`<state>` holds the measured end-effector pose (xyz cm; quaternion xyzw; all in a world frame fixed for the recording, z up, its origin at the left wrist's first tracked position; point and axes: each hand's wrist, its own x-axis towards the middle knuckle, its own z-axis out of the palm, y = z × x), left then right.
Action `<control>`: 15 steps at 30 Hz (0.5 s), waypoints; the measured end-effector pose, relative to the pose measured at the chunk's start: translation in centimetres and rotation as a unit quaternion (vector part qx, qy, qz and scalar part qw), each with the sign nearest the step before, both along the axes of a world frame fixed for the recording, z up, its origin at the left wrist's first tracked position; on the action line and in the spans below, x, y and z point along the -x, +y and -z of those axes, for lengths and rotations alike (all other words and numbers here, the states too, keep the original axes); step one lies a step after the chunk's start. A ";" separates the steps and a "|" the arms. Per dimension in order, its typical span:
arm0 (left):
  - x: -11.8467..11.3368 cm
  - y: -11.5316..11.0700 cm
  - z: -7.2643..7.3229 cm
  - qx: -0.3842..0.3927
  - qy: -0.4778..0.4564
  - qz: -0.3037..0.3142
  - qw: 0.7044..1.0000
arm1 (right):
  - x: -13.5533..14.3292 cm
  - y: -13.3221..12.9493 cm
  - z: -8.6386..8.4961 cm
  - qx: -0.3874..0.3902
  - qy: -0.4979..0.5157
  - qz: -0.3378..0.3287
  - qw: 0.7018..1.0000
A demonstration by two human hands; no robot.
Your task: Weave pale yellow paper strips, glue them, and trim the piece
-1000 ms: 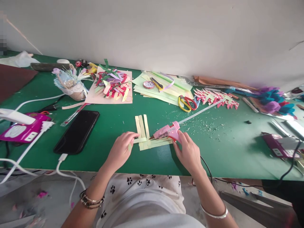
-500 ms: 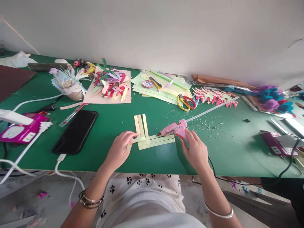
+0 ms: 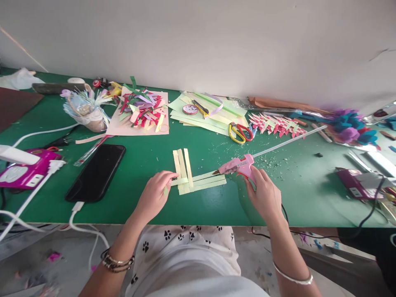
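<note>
Pale green and cream paper strips (image 3: 204,185) lie crossed on the green table, some upright and some running sideways. My left hand (image 3: 156,192) is at their left end, thumb and fingers pinched on the end of a short pale strip (image 3: 179,181). In my right hand (image 3: 264,194) is a pink glue gun (image 3: 236,165), its nozzle over the sideways strips. A long clear glue stick (image 3: 287,141) sticks out of the gun's back end.
A black phone (image 3: 96,173) and a magenta power socket (image 3: 27,168) lie at left. Behind are cut paper pieces (image 3: 145,109), green sheets (image 3: 182,115), scissors (image 3: 239,133) and red woven paper (image 3: 275,125). Another socket (image 3: 355,183) is at right.
My right hand and the glue gun have moved right, so the nozzle is farther along the sideways strips. My left hand keeps its pinch at the strips' left end.
</note>
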<state>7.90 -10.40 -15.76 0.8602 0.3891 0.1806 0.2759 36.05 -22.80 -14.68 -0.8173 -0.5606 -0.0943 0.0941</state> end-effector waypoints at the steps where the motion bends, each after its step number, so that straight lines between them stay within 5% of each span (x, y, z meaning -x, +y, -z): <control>1: 0.0 0.0 0.0 0.000 -0.002 0.001 1.000 | -0.1 0.0 0.0 0.002 -0.002 0.003 1.000; 15: -0.1 -0.1 -0.4 -0.003 0.000 -0.006 1.000 | -1.8 -0.7 0.1 -0.009 -0.016 0.021 1.000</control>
